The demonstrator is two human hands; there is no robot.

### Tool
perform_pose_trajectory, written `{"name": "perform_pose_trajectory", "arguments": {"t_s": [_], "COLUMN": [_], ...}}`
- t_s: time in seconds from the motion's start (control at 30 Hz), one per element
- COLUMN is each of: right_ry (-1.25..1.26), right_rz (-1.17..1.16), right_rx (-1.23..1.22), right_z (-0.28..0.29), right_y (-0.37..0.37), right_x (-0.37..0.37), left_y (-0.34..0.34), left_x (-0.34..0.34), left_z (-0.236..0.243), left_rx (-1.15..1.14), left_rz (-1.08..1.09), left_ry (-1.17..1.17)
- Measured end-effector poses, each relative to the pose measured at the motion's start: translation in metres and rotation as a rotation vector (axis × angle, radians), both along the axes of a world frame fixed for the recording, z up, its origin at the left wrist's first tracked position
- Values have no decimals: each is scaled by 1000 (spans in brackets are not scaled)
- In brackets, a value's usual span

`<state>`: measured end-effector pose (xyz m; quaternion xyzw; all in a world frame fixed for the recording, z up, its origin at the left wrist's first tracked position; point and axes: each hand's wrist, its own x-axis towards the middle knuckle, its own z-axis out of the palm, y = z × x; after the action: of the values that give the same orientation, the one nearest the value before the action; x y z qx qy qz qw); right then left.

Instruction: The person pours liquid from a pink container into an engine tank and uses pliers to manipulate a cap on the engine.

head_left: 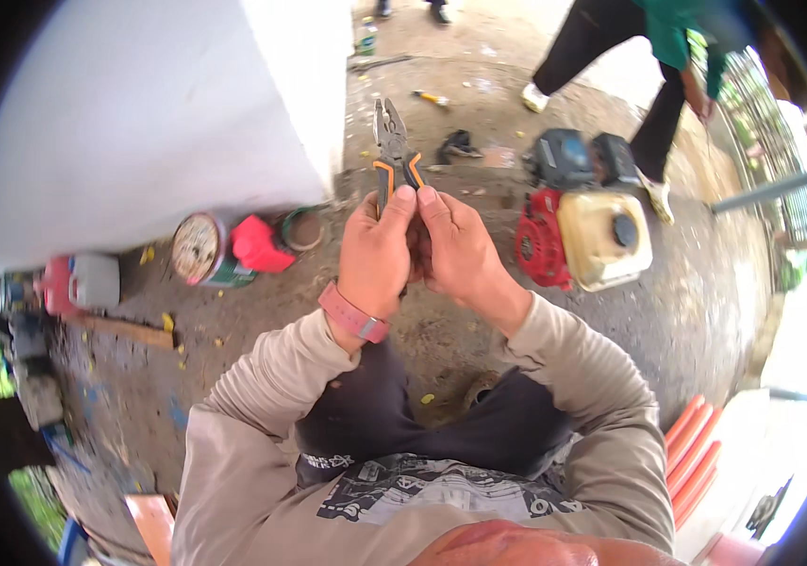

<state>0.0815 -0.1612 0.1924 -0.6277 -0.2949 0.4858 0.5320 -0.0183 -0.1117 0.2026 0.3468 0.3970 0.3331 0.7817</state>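
Held out in front of me is a pair of pliers (390, 141) with grey metal jaws and black-and-orange handles, jaws pointing away and slightly parted. My left hand (372, 247) closes round the left handle, its thumb along the top; a pink watch strap circles that wrist. Round the other handle is my right hand (461, 247), thumb also on top. The two hands nearly touch. Their lower fingers are partly hidden beneath the thumbs and palms. To the right of my hands a small engine stands on the ground, with a red housing (541, 238) and a cream tank (608, 241) with a black cap.
At left are a paint-stained bucket (198, 249), a red plastic container (260, 245) and a white jerrycan (97, 281) by a white wall (158, 123). A screwdriver (432, 98) lies ahead. Another person in dark trousers (592, 42) stands beyond the engine. Orange pipes (692, 453) lie at lower right.
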Motion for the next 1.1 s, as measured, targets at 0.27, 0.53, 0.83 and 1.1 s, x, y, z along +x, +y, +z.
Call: {"name": "perform_pose_trajectory", "arguments": {"t_s": [0.27, 0.53, 0.83, 1.1], "right_ry": [31, -1, -21, -641], "right_rz": [-107, 40, -136, -404], "right_rx": [42, -15, -35, 140], "right_z": [27, 30, -7, -29], "right_y": [-62, -98, -84, -46], "right_x": [75, 123, 132, 107], "left_y": [8, -3, 2, -20], "left_x": [36, 75, 101, 125], "left_z": [47, 22, -16, -27], "left_rx": [-31, 0, -39, 71], "left_rz": [-530, -746, -674, -243], "left_ry": [29, 49, 18, -56]}}
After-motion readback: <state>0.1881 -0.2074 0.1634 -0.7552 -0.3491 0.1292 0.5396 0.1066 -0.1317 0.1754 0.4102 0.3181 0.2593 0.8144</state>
